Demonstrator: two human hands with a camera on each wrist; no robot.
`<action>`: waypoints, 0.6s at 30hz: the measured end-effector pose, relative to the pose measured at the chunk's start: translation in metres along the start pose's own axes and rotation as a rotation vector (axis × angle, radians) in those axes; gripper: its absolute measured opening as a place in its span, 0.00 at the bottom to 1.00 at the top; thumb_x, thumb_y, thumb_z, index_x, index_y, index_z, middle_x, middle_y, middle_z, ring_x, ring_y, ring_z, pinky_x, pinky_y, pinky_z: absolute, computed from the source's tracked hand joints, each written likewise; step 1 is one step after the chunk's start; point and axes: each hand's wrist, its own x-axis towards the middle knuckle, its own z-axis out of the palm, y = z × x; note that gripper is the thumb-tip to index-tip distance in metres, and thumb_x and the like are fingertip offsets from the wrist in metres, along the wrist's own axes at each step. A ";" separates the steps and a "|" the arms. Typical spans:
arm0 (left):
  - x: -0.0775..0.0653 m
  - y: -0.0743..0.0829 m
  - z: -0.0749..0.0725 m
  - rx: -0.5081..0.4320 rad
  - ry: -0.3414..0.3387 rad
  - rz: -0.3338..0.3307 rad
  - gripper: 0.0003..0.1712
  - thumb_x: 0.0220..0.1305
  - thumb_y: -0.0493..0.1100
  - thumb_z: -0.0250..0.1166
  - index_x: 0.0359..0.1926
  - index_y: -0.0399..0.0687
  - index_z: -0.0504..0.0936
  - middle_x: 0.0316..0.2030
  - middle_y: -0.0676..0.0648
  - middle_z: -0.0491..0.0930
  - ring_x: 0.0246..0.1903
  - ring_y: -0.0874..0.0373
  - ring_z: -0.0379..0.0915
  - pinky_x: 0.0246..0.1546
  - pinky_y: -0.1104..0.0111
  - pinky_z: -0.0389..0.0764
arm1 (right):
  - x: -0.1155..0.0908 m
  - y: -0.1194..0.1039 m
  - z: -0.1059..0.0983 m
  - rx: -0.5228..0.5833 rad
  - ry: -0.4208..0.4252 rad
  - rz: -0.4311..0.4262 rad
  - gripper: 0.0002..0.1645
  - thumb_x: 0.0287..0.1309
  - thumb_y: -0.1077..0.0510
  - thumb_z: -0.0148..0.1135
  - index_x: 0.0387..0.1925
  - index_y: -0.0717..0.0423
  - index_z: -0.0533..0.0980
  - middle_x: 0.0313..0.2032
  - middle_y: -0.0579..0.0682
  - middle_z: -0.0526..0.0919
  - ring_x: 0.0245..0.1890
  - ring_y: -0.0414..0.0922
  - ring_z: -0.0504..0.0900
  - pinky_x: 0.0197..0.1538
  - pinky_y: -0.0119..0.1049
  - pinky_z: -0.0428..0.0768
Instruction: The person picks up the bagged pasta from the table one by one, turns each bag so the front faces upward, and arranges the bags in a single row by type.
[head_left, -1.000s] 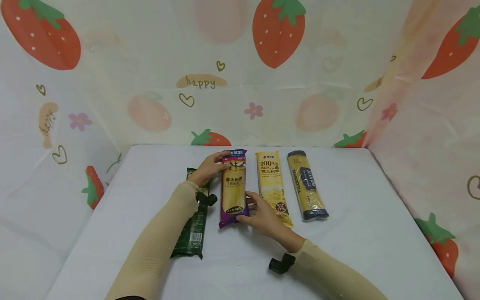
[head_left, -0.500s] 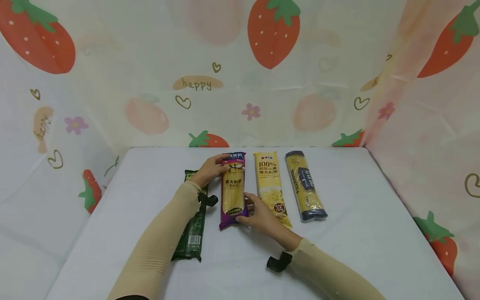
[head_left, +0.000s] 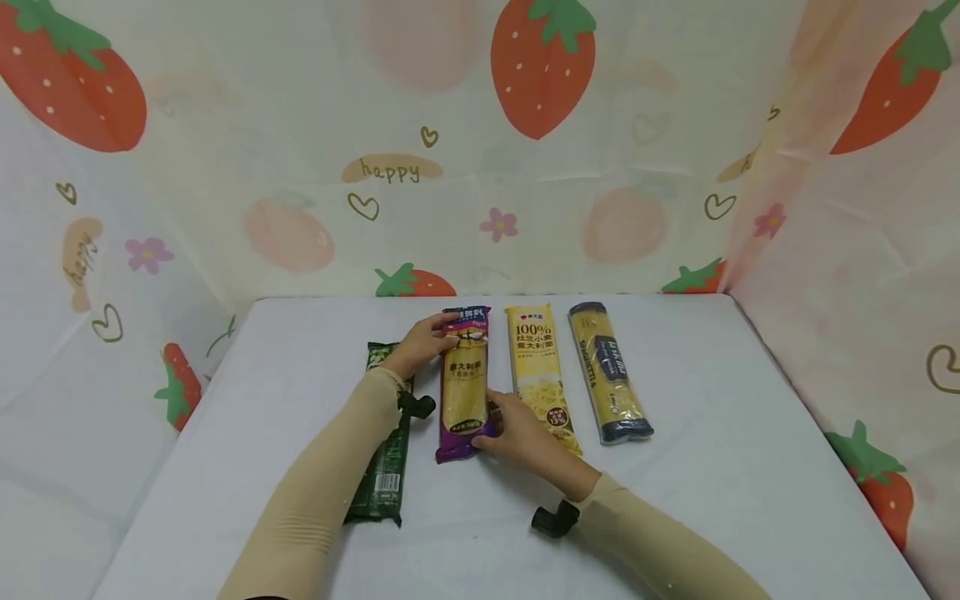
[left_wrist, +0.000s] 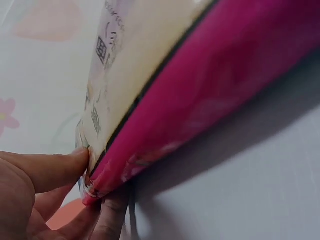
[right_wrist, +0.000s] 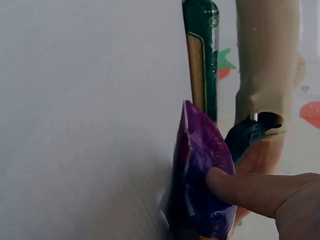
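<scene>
A purple-ended pack of spaghetti (head_left: 464, 387) lies lengthwise on the white table in the head view. My left hand (head_left: 422, 343) holds its far end from the left; the left wrist view shows the thumb on the pack's face and fingers (left_wrist: 114, 212) at its pink underside. At the near end my right hand (head_left: 527, 433) grips the lower right corner. Its thumb (right_wrist: 240, 187) presses the purple wrapper (right_wrist: 207, 150) in the right wrist view, where its other fingers are mostly hidden. Partly covered by my left arm is a dark green pasta pack (head_left: 386, 475).
To the right lie a yellow pasta pack (head_left: 536, 350), close to my right hand, and a clear spaghetti pack with dark blue ends (head_left: 609, 371). A strawberry-printed cloth (head_left: 480, 183) hangs behind and at both sides of the table (head_left: 712, 500).
The head view has shifted slightly. Both hands stay at the purple-ended pack, which keeps nearly the same place among the others.
</scene>
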 end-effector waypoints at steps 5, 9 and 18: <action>0.000 0.000 0.001 0.065 -0.004 0.015 0.33 0.82 0.43 0.62 0.82 0.53 0.67 0.81 0.34 0.59 0.77 0.37 0.61 0.76 0.46 0.67 | -0.002 -0.001 -0.003 -0.017 -0.002 0.007 0.51 0.62 0.59 0.80 0.80 0.65 0.64 0.54 0.58 0.81 0.52 0.49 0.80 0.58 0.48 0.83; 0.000 -0.001 0.001 0.089 -0.001 0.028 0.33 0.81 0.43 0.62 0.82 0.51 0.67 0.80 0.32 0.61 0.77 0.36 0.61 0.76 0.45 0.66 | -0.002 0.000 -0.004 -0.064 -0.002 0.001 0.51 0.60 0.59 0.81 0.79 0.66 0.65 0.51 0.58 0.80 0.49 0.48 0.78 0.57 0.49 0.82; -0.001 -0.002 0.000 0.107 -0.007 0.056 0.33 0.82 0.44 0.62 0.82 0.49 0.67 0.78 0.31 0.63 0.77 0.35 0.62 0.76 0.44 0.67 | -0.007 -0.002 -0.002 -0.112 -0.028 0.003 0.53 0.58 0.62 0.82 0.78 0.70 0.64 0.58 0.65 0.78 0.53 0.51 0.78 0.62 0.52 0.81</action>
